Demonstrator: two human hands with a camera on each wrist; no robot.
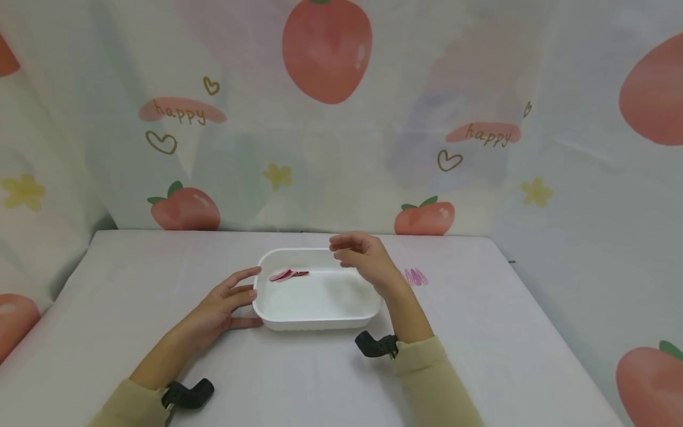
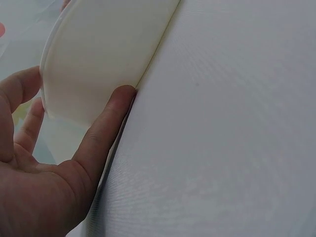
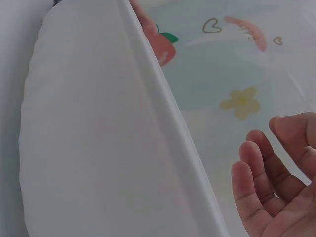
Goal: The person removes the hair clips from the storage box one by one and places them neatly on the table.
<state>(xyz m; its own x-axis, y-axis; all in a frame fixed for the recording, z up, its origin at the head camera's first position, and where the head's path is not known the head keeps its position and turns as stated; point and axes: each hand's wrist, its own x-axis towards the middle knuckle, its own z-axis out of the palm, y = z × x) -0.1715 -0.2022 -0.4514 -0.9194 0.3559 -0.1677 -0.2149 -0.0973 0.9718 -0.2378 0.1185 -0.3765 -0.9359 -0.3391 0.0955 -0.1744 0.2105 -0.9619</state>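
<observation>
A white rectangular tray (image 1: 315, 305) with rounded corners stands on the table. My left hand (image 1: 226, 302) is at its left end, fingertips against the rim. In the left wrist view, the thumb (image 2: 111, 116) of that hand lies along the tray's lower edge. Over the tray's right part hovers my right hand (image 1: 370, 264), fingers loosely bent, with nothing seen between them. The right wrist view shows the same loosely bent fingers (image 3: 252, 158) beside the tray wall (image 3: 98, 118). Several slim pink and red pieces (image 1: 285, 276) lie inside the tray, toward its back left.
More slim pink pieces (image 1: 416, 276) lie side by side on the white-covered table (image 1: 299, 379), right of the tray and partly behind my right wrist. A fruit-printed cloth (image 1: 341, 148) hangs behind the table's back edge.
</observation>
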